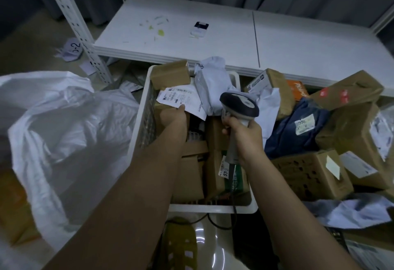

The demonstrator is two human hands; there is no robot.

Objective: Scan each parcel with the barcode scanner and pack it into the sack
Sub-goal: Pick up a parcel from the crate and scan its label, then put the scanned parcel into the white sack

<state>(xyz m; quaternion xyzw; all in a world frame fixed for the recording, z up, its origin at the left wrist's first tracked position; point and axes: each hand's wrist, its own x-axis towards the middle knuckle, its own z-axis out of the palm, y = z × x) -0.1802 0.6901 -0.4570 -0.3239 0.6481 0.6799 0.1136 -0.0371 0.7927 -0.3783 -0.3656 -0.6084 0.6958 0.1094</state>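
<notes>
Cardboard fills most of what I see: the parcel I am after sits at the far left of the white crate, a brown box with a white label on top. My left hand lies on it, thumb on the label's near edge; the other fingers are hidden behind the hand, so I cannot tell whether they have closed on the box. My right hand has its fingers wrapped round the grip of the scanner, whose head is raised over the crate's middle and turned away from me. I see no scan light on the label, so I judge this parcel not yet scanned.

The crate holds several more boxes and a grey mailer at its far end. To the right, outside the crate, lies a heap of boxes and soft bags, near and far. The sack gapes at the left, white and crumpled; I cannot see what is inside.

By my reckoning much is left: this parcel to scan and drop in the sack, then the rest of the crate and the heap.
</notes>
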